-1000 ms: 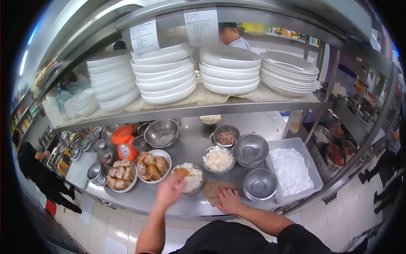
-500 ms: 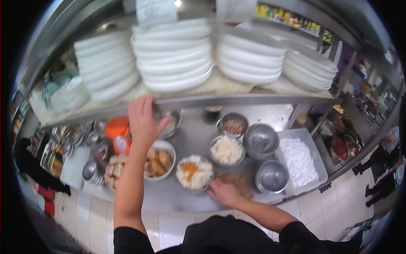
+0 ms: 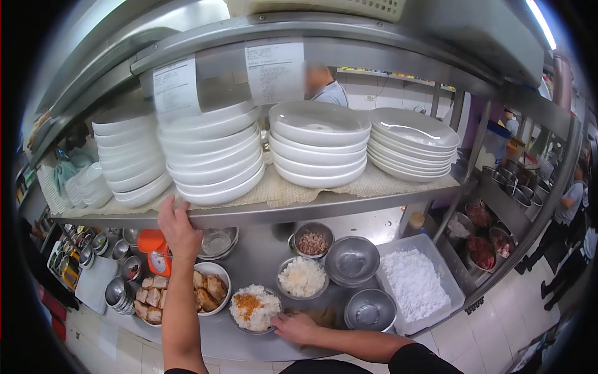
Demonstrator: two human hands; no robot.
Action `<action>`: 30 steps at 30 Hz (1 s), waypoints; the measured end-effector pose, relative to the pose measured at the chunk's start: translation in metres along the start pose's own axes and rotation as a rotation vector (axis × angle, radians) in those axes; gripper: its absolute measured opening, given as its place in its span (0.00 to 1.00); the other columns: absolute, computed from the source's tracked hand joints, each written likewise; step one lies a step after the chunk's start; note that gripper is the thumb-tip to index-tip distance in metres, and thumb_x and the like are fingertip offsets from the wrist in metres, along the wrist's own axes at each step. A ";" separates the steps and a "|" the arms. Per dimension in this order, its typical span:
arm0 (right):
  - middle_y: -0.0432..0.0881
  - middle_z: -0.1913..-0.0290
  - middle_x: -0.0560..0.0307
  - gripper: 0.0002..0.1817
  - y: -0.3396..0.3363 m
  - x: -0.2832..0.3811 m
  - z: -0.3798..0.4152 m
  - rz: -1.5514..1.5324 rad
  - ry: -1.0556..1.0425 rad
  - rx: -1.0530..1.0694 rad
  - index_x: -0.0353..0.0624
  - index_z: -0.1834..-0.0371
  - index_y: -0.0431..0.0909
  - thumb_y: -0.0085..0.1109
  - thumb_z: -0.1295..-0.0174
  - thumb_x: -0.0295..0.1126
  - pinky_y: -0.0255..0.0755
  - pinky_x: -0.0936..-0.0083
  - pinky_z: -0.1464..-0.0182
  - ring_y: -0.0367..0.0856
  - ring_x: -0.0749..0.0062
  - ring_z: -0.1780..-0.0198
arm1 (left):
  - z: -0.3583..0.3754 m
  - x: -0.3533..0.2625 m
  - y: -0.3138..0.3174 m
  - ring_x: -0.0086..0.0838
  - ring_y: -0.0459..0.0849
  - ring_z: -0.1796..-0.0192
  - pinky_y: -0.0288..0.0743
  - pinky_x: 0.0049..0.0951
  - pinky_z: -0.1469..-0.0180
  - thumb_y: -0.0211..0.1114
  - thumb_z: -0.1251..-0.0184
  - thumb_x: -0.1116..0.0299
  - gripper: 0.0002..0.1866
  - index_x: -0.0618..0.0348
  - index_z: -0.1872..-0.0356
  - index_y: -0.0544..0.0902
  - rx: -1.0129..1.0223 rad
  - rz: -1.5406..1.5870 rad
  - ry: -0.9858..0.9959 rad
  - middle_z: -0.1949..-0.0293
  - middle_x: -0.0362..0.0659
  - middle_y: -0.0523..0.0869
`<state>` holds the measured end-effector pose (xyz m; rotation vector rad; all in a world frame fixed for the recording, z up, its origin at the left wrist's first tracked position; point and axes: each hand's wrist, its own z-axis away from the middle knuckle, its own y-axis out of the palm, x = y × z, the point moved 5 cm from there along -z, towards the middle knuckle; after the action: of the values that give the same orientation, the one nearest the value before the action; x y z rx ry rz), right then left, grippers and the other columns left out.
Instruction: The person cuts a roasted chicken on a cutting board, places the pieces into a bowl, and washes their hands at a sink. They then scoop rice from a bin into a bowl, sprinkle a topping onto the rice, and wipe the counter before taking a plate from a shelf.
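Observation:
My left hand [image 3: 179,229] is raised to the front edge of the metal shelf [image 3: 261,213], fingertips laid over it just below a stack of deep white plates [image 3: 215,156]. It holds nothing that I can see. Low in the view, my right hand [image 3: 296,328] pinches the right rim of a metal bowl of white rice [image 3: 265,310] with an orange-brown topping. Close behind that hand is a bowl of pale shredded food [image 3: 302,278]. A brown flat patch on the counter shows partly beyond the hand; I cannot make out what it is.
More white plates [image 3: 321,146] crowd the shelf under hanging paper slips [image 3: 274,71]. Metal bowls [image 3: 352,258] and a tub of white powder [image 3: 414,283] stand right. Left are meat pieces [image 3: 149,299], a bowl of browned chunks [image 3: 210,290] and an orange scale [image 3: 153,243]. People stand beyond.
The view has tilted up, showing more of the shelf and the slips. My left hand's spread fingers have drawn together at the shelf edge. My right hand stays at the rice bowl's rim.

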<state>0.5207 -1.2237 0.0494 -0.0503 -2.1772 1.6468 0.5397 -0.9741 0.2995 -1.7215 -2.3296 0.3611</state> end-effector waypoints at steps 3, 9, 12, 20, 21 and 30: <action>0.81 0.62 0.52 0.10 0.006 -0.009 0.001 -0.034 -0.040 0.080 0.44 0.59 0.74 0.56 0.36 0.38 0.78 0.61 0.54 0.86 0.56 0.60 | -0.001 -0.001 0.001 0.49 0.72 0.37 0.61 0.49 0.35 0.73 0.69 0.80 0.34 0.58 0.51 0.75 0.022 0.007 0.015 0.43 0.50 0.75; 0.82 0.62 0.53 0.07 0.005 -0.012 -0.004 0.049 -0.116 0.115 0.44 0.61 0.77 0.56 0.41 0.31 0.77 0.61 0.56 0.86 0.58 0.61 | 0.003 0.001 0.000 0.48 0.73 0.40 0.61 0.48 0.35 0.74 0.71 0.80 0.35 0.57 0.50 0.74 0.056 -0.001 0.026 0.46 0.48 0.76; 0.82 0.61 0.53 0.07 -0.007 -0.009 -0.011 0.085 -0.113 0.168 0.44 0.61 0.77 0.55 0.43 0.30 0.77 0.62 0.56 0.86 0.59 0.60 | -0.002 -0.001 0.000 0.47 0.73 0.40 0.61 0.49 0.35 0.74 0.70 0.79 0.36 0.57 0.50 0.74 0.070 -0.013 0.012 0.46 0.48 0.76; 0.82 0.62 0.52 0.09 0.000 -0.010 -0.020 0.076 -0.122 0.217 0.43 0.60 0.78 0.56 0.39 0.34 0.77 0.62 0.58 0.86 0.59 0.60 | -0.003 -0.003 -0.001 0.48 0.72 0.39 0.60 0.49 0.33 0.72 0.66 0.79 0.34 0.57 0.48 0.73 0.069 -0.038 0.024 0.47 0.48 0.76; 0.82 0.61 0.52 0.10 -0.003 -0.010 -0.020 0.072 -0.113 0.235 0.43 0.59 0.78 0.57 0.38 0.35 0.77 0.61 0.58 0.86 0.58 0.60 | -0.003 -0.004 -0.002 0.48 0.72 0.39 0.60 0.49 0.33 0.71 0.66 0.79 0.34 0.57 0.48 0.73 0.070 -0.041 0.020 0.47 0.48 0.76; 0.77 0.50 0.47 0.19 -0.042 -0.015 -0.022 -0.042 0.001 0.190 0.42 0.49 0.77 0.58 0.39 0.40 0.78 0.57 0.56 0.84 0.52 0.57 | -0.002 0.004 0.006 0.49 0.75 0.50 0.67 0.48 0.45 0.69 0.65 0.77 0.28 0.58 0.53 0.76 0.139 -0.032 0.023 0.55 0.50 0.79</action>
<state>0.5510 -1.2200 0.0885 0.0478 -1.9968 1.8204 0.5443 -0.9684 0.2998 -1.6133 -2.2558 0.4825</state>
